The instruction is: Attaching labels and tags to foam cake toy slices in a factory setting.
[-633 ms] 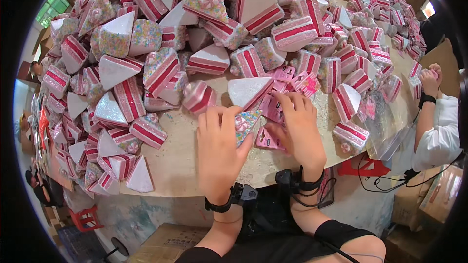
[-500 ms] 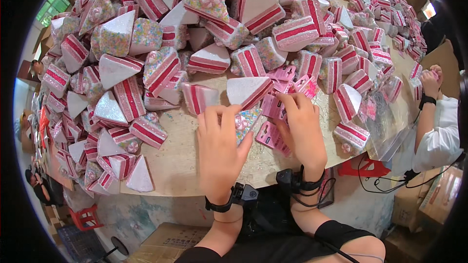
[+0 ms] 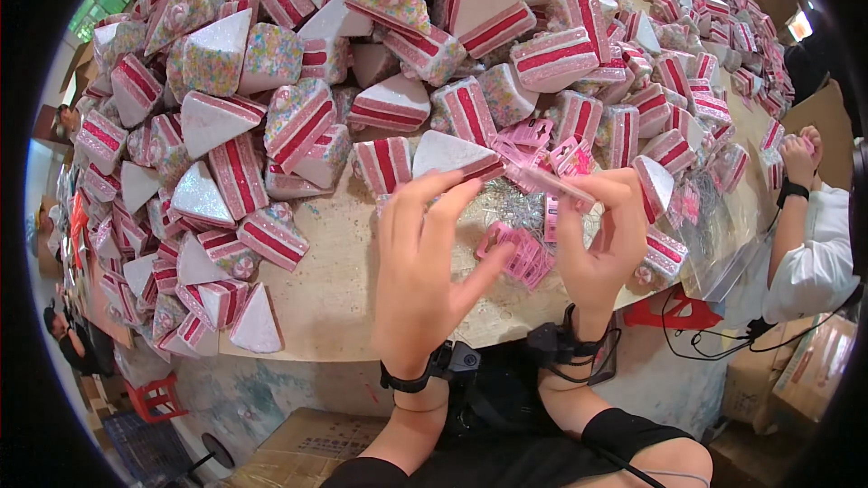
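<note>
My left hand point(image 3: 418, 262) is spread above the table, thumb apart, fingertips by a white-sided toy cake slice point(image 3: 452, 155); whether they touch it is unclear. Just left of that, another toy slice with pink and red layers point(image 3: 382, 164) lies behind the fingers. Pinched between the thumb and fingers of my right hand point(image 3: 604, 239) is a pink printed card point(image 3: 551, 183), seen nearly edge-on. Below and between the hands lies a small heap of pink cards point(image 3: 517, 255) with clear loops. More pink cards point(image 3: 529, 134) rest behind the held one.
A large heap of glittery cake slices point(image 3: 298, 122) covers the far and left table. At right, a clear plastic bag point(image 3: 723, 248) hangs near the edge, beside another person's hands point(image 3: 798, 155). A red stool point(image 3: 674, 307) and cardboard boxes point(image 3: 312, 438) stand below the wooden table point(image 3: 334, 316).
My right hand has lifted a pink card and moved right. My left hand has spread its fingers toward the white slice. The sprinkled slice beside my left thumb no longer shows there.
</note>
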`<action>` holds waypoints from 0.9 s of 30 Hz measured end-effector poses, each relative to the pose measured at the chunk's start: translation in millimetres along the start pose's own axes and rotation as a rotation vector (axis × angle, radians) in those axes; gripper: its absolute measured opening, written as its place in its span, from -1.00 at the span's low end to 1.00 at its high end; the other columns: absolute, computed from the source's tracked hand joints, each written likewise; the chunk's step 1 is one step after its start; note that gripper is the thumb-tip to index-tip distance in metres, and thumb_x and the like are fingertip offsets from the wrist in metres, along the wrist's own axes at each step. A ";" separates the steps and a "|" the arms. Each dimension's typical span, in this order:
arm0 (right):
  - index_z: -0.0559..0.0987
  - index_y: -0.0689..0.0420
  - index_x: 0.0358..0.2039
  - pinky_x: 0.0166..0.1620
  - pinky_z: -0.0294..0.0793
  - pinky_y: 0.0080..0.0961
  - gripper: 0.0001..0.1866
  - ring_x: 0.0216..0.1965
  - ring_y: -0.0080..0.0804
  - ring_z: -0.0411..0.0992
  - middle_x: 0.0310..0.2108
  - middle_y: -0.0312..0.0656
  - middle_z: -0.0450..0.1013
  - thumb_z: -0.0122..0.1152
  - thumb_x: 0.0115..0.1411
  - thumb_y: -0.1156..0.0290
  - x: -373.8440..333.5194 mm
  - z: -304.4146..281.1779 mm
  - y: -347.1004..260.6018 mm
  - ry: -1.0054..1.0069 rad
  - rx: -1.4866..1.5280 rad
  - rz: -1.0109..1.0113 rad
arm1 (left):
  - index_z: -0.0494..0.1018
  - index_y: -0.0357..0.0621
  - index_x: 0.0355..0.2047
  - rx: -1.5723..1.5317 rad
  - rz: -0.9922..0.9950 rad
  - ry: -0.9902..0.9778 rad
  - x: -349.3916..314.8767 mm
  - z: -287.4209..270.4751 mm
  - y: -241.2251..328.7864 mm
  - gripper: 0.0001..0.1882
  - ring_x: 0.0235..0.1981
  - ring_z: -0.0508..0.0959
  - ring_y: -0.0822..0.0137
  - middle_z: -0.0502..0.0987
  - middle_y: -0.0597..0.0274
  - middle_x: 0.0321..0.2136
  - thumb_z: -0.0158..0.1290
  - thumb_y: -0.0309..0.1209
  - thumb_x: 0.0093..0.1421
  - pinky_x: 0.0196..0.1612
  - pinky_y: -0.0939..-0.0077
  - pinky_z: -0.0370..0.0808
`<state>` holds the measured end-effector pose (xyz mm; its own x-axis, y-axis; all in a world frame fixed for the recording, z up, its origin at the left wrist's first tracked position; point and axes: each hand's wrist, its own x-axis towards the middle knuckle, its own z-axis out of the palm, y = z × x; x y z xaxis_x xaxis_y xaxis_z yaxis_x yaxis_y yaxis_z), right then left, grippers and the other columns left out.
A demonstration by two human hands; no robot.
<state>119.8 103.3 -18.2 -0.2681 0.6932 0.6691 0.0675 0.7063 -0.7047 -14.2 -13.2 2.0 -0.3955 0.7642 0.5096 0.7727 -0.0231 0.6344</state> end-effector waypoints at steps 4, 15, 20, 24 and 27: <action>0.64 0.17 -0.25 -0.40 0.23 -0.67 -0.73 -0.45 -0.59 0.31 -0.39 -0.26 0.45 0.30 0.00 0.69 1.8 -7.2 -9.7 -0.275 0.333 0.054 | 0.48 -0.20 -0.03 -0.227 -0.053 0.021 -4.2 -1.1 8.8 -0.55 -0.14 0.55 0.06 0.52 0.05 -0.09 0.33 -0.43 0.06 -0.12 0.24 0.50; 0.49 0.26 -0.01 0.09 0.37 -0.17 -0.55 -0.03 0.02 0.34 0.09 -0.04 0.36 0.14 0.01 0.65 -10.9 19.5 6.1 -0.561 -0.475 0.068 | 0.45 -0.32 -0.12 -0.081 -0.397 0.476 -7.2 4.9 -2.2 -0.84 -0.27 0.55 0.32 0.55 0.14 -0.30 0.09 -0.53 0.31 -0.09 0.47 0.47; 0.54 0.16 -0.05 0.10 0.37 -0.16 -0.59 0.02 0.03 0.33 0.11 -0.09 0.35 0.27 0.02 0.61 -14.8 20.1 5.4 -0.605 -0.497 0.127 | 0.45 -0.27 -0.18 0.095 -0.461 0.307 -11.6 5.0 -13.4 -0.85 -0.29 0.53 0.08 0.50 0.04 -0.36 0.03 -0.43 0.34 -0.19 0.29 0.43; 0.58 0.16 -0.21 0.02 0.41 -0.20 -0.74 -0.05 -0.04 0.37 -0.03 -0.12 0.42 0.28 0.02 0.59 -10.7 17.9 6.7 -0.564 -0.496 0.083 | 0.42 -0.32 -0.14 0.045 -0.477 0.232 -10.6 3.8 -5.4 -0.83 -0.27 0.56 0.34 0.56 0.09 -0.34 -0.03 -0.43 0.40 -0.15 0.42 0.47; 0.60 0.19 -0.32 -0.08 0.44 -0.24 -0.84 -0.17 -0.10 0.41 -0.19 -0.14 0.47 0.29 0.03 0.57 -8.5 18.3 7.4 -0.469 -0.390 0.069 | 0.41 -0.32 -0.11 -0.066 -0.527 0.184 -11.5 2.0 -5.5 -0.83 -0.27 0.56 0.39 0.57 0.12 -0.32 -0.05 -0.45 0.41 -0.17 0.47 0.47</action>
<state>105.0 100.1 -33.4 -0.6390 0.6644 0.3876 0.4225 0.7243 -0.5449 -12.8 -20.6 -8.6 -0.8044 0.5583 0.2032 0.4166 0.2862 0.8629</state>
